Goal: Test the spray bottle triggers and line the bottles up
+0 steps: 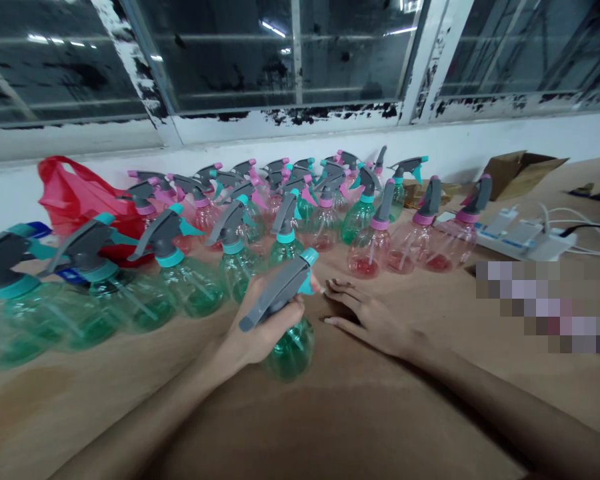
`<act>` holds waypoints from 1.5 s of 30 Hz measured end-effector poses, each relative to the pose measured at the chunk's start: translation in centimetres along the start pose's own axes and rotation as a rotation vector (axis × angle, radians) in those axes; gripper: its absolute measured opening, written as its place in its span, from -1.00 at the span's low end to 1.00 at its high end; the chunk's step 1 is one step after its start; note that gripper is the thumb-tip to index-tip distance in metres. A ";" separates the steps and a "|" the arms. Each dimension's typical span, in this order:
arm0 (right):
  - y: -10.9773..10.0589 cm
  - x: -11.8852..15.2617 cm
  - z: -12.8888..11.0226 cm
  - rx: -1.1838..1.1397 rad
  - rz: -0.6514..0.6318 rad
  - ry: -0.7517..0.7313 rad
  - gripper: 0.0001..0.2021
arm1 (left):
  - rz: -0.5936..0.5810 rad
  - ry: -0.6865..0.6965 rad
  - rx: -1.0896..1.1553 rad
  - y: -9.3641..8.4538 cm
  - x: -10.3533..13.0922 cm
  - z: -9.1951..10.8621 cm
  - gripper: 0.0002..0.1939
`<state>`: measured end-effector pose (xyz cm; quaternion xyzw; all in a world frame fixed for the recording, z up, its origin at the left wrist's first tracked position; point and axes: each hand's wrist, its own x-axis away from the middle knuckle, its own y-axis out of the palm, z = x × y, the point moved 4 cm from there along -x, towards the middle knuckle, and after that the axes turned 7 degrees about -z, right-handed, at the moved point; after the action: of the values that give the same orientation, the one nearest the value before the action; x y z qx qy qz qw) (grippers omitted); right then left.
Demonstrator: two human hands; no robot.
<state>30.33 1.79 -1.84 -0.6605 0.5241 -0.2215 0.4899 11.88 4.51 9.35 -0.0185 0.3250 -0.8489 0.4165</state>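
Observation:
My left hand (265,327) is wrapped round the neck of a green spray bottle (293,350) with a grey and turquoise trigger head, its nozzle pointing up and to the right. Flat on the table beside it lies my right hand (373,317), fingers stretched toward the bottle and holding nothing. Just beyond my left hand stands a row of green spray bottles (193,287) with turquoise collars. Past my right hand are three pink spray bottles (364,252) with pink collars.
Several more pink and green spray bottles (325,223) crowd against the wall. A red plastic bag (75,197) sits at the left back. At the right are a white power strip (525,237) with cables and an open cardboard box (517,175). Windows rise behind the wooden table (380,413).

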 end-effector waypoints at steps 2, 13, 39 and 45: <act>0.0 0.0 0.0 0.004 -0.013 -0.004 -0.44 | 0.030 -0.043 0.024 0.1 0.1 -0.2 -0.84; -0.1 0.0 0.1 0.002 -0.010 -0.001 -0.43 | 0.062 -0.062 0.071 0.6 0.4 0.4 -0.69; -0.1 0.1 0.0 0.004 0.003 -0.025 -0.46 | 0.068 -0.068 0.118 0.6 0.3 0.4 -0.72; -0.2 0.1 -0.1 0.002 -0.009 -0.022 -0.46 | 0.060 -0.081 0.073 0.7 0.4 0.5 -0.69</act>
<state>30.37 1.65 -1.59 -0.6649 0.5154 -0.2169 0.4952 12.23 3.64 9.29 -0.0280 0.2772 -0.8457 0.4551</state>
